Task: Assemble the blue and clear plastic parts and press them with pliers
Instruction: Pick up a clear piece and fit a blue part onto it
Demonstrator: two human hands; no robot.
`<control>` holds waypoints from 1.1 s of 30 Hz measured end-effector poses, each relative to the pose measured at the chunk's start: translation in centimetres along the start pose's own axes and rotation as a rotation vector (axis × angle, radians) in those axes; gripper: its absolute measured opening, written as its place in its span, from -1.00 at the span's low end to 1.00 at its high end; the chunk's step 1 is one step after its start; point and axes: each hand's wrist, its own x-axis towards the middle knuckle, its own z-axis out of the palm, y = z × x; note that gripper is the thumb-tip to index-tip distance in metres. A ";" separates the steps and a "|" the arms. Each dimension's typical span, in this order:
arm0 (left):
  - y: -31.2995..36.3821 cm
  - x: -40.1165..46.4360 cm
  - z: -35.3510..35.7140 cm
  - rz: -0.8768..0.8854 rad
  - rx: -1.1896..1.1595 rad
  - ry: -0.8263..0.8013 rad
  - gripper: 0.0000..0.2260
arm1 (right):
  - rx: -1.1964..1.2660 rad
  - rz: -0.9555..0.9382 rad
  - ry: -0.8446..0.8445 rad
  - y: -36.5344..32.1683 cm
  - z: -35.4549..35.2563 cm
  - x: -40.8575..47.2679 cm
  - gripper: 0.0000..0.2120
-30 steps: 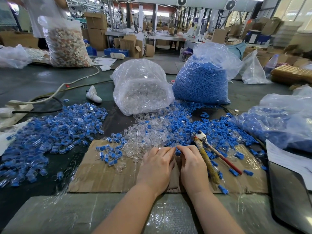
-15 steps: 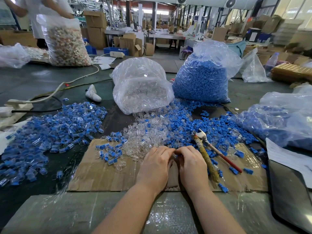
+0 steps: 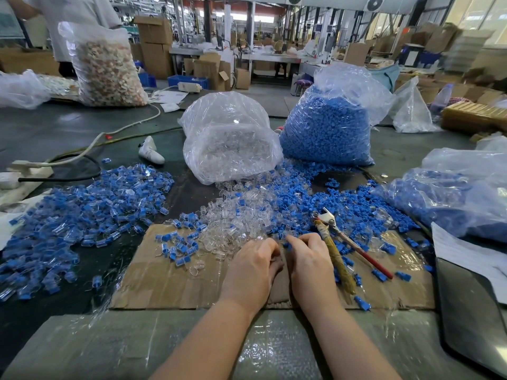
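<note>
Pinching a blue part (image 3: 286, 244), both hands' curled fingers (image 3: 295, 239) meet beside the pliers (image 3: 333, 237).

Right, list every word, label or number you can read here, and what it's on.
None can be read.
White paper, right of the cardboard: no text that I can make out.
Cardboard boxes in the background: any print too small and blurred.
Far signs and panels: blurred.

Pliers (image 3: 340, 242) right of both hands — two bags (image 3: 230, 144) behind.
</note>
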 end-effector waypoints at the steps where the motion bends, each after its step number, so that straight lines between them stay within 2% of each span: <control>1: 0.0 0.0 -0.1 -0.002 -0.012 0.004 -0.94 | 0.016 -0.002 0.001 0.0 -0.1 0.0 -0.63; 6: 0.1 -0.1 -0.2 -0.029 -0.086 0.059 -0.84 | 0.086 -0.029 0.000 -0.3 -0.3 -0.2 -0.81; 9: -0.1 0.0 -0.2 -0.016 -0.069 0.053 -0.69 | 0.076 -0.046 -0.001 -0.1 0.0 -0.2 -0.86; 14: -0.1 -0.1 -0.4 -0.024 -0.090 0.072 -0.78 | 0.092 -0.046 0.078 -0.2 0.0 -0.2 -0.93; 18: 0.2 -0.2 -0.5 -0.071 -0.109 0.093 -0.85 | 0.090 -0.077 0.106 -0.3 0.0 -0.3 -0.87; 21: 0.2 -0.2 -0.6 -0.081 -0.095 0.120 -0.66 | 0.073 -0.111 0.100 -0.2 0.2 -0.4 -0.85; 33: 0.1 -0.1 -0.6 -0.126 -0.120 0.104 -0.90 | 0.129 -0.106 0.100 -0.2 -0.1 -0.4 -0.92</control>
